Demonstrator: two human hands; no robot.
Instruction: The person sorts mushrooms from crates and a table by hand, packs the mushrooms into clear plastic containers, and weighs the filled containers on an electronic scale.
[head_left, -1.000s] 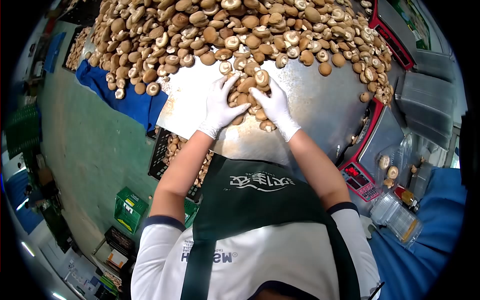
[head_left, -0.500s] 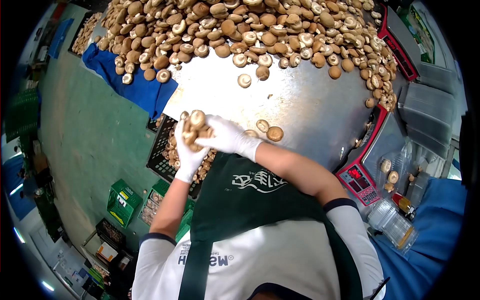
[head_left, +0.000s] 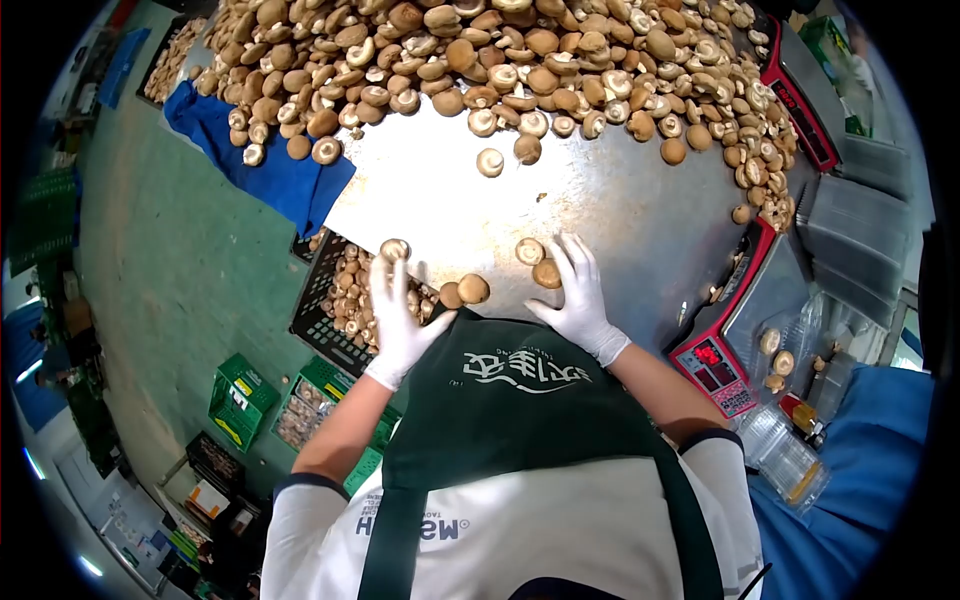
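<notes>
Loose shiitake mushrooms (head_left: 473, 289), round, brown-capped, some gills-up, on near side of scuffed shiny metal table (head_left: 620, 190). Left hand (head_left: 400, 328) fingers spread, one mushroom (head_left: 395, 249) by fingertips, partly blocking perforated black plastic crate (head_left: 312, 300) of mushrooms; right hand (head_left: 582, 312) spread beside two. Mushroom heap (head_left: 460, 53) ahead, blue cloth (head_left: 270, 185) left.

From my remote seat I take this for a produce packing room, arranged around a metal table (head_left: 640, 220). A great heap of brown mushrooms (head_left: 480, 60) covers the table's far part. At its right edge I see two red-framed scales (head_left: 712, 375), the nearer one's digits lit red, with stacked clear plastic containers (head_left: 855, 225) beyond. Beside the table's left edge, a black crate (head_left: 330, 345) holds more mushrooms (head_left: 350, 300); farther out, green plastic crates (head_left: 222, 420) stand on a green floor (head_left: 150, 250).
</notes>
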